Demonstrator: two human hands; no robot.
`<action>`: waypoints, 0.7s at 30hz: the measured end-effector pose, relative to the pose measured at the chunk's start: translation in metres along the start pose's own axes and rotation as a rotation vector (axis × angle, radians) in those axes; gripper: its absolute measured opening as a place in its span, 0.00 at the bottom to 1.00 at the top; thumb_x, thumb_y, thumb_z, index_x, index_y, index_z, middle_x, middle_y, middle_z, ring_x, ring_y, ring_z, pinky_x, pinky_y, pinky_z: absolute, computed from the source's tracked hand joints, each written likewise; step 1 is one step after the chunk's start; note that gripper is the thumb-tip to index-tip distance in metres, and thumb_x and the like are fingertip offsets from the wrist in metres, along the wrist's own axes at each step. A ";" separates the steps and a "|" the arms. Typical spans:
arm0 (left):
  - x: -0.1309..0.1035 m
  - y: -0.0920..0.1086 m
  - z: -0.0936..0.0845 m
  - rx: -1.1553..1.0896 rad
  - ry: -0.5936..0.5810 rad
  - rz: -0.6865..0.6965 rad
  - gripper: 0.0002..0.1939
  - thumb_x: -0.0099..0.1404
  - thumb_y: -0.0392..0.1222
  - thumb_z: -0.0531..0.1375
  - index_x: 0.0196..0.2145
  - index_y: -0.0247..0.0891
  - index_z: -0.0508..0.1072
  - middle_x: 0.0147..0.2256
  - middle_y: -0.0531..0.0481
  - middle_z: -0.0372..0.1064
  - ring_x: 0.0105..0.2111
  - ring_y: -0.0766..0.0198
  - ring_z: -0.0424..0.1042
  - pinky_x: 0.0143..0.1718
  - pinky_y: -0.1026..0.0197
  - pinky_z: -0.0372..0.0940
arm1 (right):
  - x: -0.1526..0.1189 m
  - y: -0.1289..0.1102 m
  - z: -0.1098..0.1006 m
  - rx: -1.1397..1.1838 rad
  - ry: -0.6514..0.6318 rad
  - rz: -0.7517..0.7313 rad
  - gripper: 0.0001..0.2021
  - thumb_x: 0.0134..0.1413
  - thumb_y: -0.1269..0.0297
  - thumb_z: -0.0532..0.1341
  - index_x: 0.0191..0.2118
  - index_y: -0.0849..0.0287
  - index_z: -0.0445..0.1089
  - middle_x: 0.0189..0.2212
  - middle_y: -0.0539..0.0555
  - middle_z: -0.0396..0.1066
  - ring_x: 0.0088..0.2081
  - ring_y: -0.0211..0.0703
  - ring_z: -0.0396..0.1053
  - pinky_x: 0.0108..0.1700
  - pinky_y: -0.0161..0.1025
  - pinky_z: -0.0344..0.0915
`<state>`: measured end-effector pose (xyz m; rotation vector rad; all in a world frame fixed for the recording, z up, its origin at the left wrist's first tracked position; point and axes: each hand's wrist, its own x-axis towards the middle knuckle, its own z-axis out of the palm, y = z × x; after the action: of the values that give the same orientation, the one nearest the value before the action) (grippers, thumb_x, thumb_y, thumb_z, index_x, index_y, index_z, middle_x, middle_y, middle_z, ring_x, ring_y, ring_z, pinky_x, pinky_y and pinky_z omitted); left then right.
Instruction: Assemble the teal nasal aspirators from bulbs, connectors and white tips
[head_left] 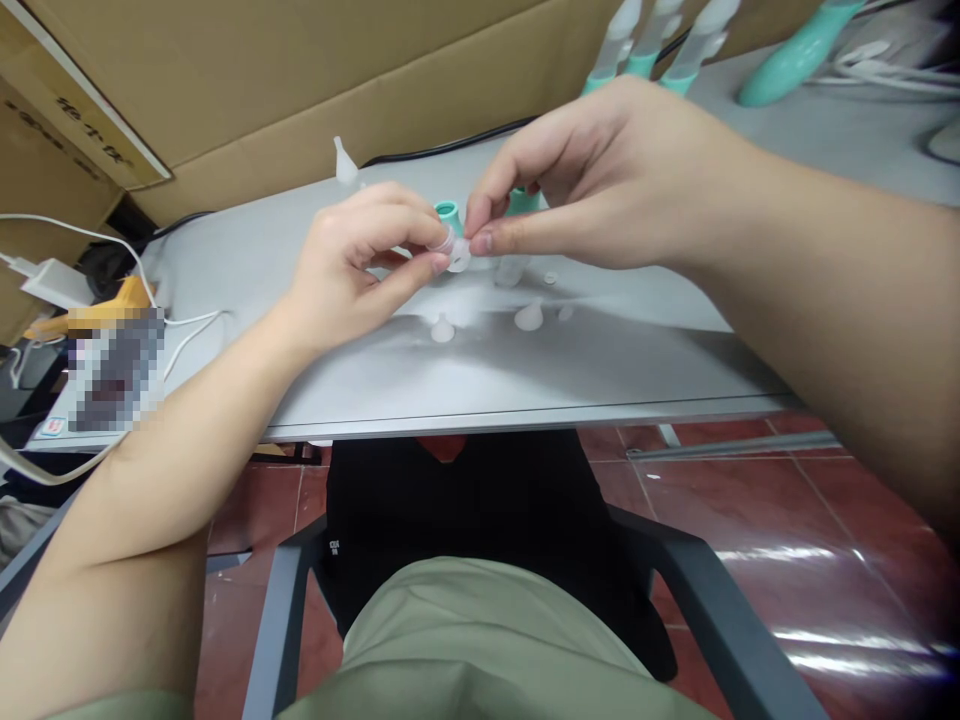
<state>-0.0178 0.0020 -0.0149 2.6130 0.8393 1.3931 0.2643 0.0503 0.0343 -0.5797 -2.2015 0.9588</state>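
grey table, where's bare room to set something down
Bare on the table: the strip between its front edge and the front white tips, and the patch between the white cable and the left hand. Crowded: around the right hand, and back right by green-based tubes.

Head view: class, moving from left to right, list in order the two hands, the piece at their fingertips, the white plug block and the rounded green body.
White plug block → left hand → small translucent piece → right hand → rounded green body.
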 end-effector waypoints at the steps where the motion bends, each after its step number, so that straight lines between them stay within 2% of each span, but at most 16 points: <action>1: -0.001 -0.003 0.001 -0.006 0.012 0.011 0.21 0.89 0.66 0.70 0.48 0.49 0.92 0.47 0.44 0.91 0.45 0.56 0.90 0.39 0.56 0.85 | 0.002 0.006 -0.001 -0.008 0.000 -0.051 0.04 0.62 0.66 0.76 0.38 0.48 0.90 0.38 0.44 0.88 0.41 0.36 0.79 0.54 0.37 0.79; 2: -0.002 -0.007 0.003 -0.002 0.022 0.011 0.22 0.89 0.67 0.69 0.49 0.50 0.92 0.47 0.44 0.91 0.45 0.56 0.90 0.39 0.56 0.85 | 0.004 0.013 -0.002 -0.005 -0.019 -0.185 0.03 0.61 0.63 0.75 0.37 0.46 0.90 0.35 0.42 0.86 0.38 0.34 0.78 0.48 0.34 0.79; 3: -0.003 -0.011 0.004 0.007 0.031 0.006 0.22 0.88 0.68 0.69 0.49 0.50 0.92 0.47 0.44 0.91 0.45 0.55 0.90 0.39 0.55 0.84 | 0.006 0.020 -0.003 -0.016 -0.029 -0.255 0.04 0.63 0.61 0.75 0.39 0.44 0.90 0.36 0.40 0.87 0.38 0.33 0.78 0.47 0.33 0.80; 6: -0.005 -0.018 0.006 0.017 0.037 -0.001 0.22 0.88 0.68 0.69 0.49 0.50 0.93 0.47 0.43 0.91 0.46 0.54 0.90 0.39 0.55 0.84 | 0.010 0.036 -0.004 -0.063 0.001 -0.336 0.06 0.68 0.61 0.75 0.43 0.41 0.92 0.37 0.37 0.87 0.38 0.30 0.80 0.48 0.27 0.81; 10: -0.004 -0.018 0.006 -0.022 0.043 0.037 0.22 0.88 0.69 0.69 0.50 0.51 0.93 0.47 0.44 0.90 0.46 0.55 0.89 0.39 0.55 0.82 | 0.010 0.040 -0.002 -0.168 0.066 -0.435 0.03 0.71 0.58 0.77 0.43 0.40 0.91 0.36 0.37 0.86 0.39 0.30 0.82 0.50 0.26 0.83; 13: -0.003 -0.018 0.004 -0.020 0.037 0.036 0.21 0.88 0.69 0.69 0.49 0.52 0.93 0.47 0.44 0.90 0.46 0.54 0.90 0.40 0.55 0.82 | 0.007 0.035 0.002 -0.208 0.078 -0.381 0.03 0.72 0.57 0.79 0.42 0.40 0.90 0.36 0.42 0.86 0.41 0.36 0.85 0.49 0.32 0.86; 16: -0.004 -0.021 0.003 -0.004 0.036 0.037 0.22 0.88 0.70 0.69 0.49 0.52 0.93 0.47 0.44 0.91 0.46 0.54 0.90 0.41 0.53 0.82 | 0.003 0.031 0.005 -0.143 0.088 -0.294 0.03 0.69 0.58 0.81 0.42 0.44 0.88 0.39 0.47 0.87 0.43 0.43 0.86 0.51 0.42 0.87; 21: -0.004 -0.024 0.005 0.032 0.022 0.040 0.25 0.88 0.71 0.67 0.49 0.52 0.94 0.48 0.42 0.91 0.45 0.52 0.89 0.44 0.49 0.84 | 0.003 0.029 0.004 -0.148 0.054 -0.279 0.06 0.67 0.59 0.83 0.44 0.43 0.89 0.42 0.49 0.88 0.42 0.49 0.83 0.54 0.50 0.87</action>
<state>-0.0261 0.0216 -0.0287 2.6572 0.8228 1.4320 0.2630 0.0687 0.0108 -0.3473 -2.2431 0.6334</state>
